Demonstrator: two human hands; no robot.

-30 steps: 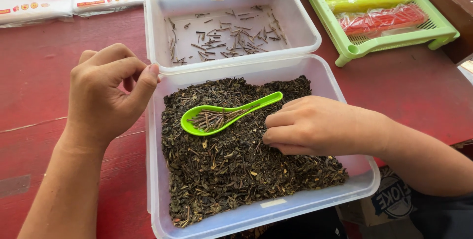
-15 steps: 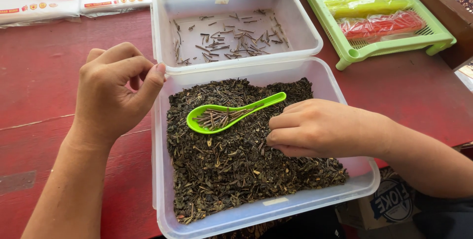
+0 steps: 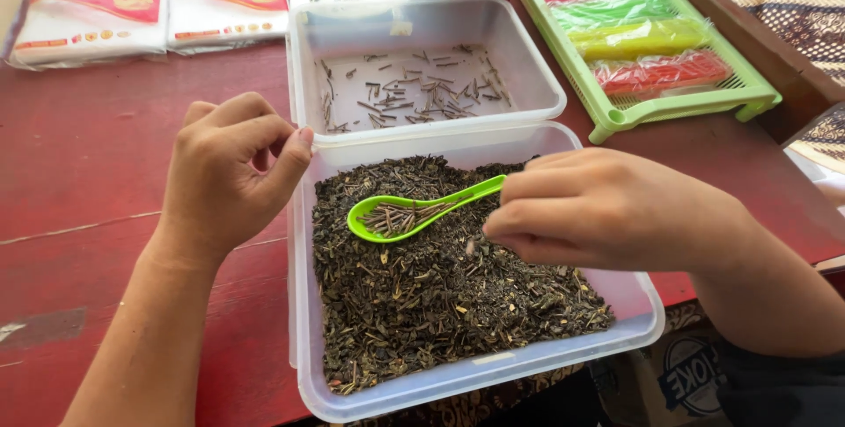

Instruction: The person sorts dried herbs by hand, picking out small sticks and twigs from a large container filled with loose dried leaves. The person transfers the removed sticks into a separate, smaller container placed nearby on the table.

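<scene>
A clear plastic container (image 3: 304, 304) close to me is full of dark dried tea leaves (image 3: 440, 304). On the leaves lies a green plastic spoon (image 3: 414, 211) with a small pile of pale stems in its bowl. My left hand (image 3: 229, 180) is curled at the container's far left corner, thumb and forefinger pinched on the rim. My right hand (image 3: 598, 207) hovers over the leaves beside the spoon's handle, fingertips pressed together just above the tea. I cannot tell if a stem is between them. Behind it, a second clear container (image 3: 537, 84) holds scattered stems (image 3: 414, 92).
Everything stands on a red wooden table (image 3: 106, 180). A green slotted tray (image 3: 678, 106) with coloured packets sits at the back right. White and red packets (image 3: 97, 9) lie along the back left. The table's near edge runs just under the near container.
Both hands and the spoon keep almost the same places. Only the view shifts a little.
</scene>
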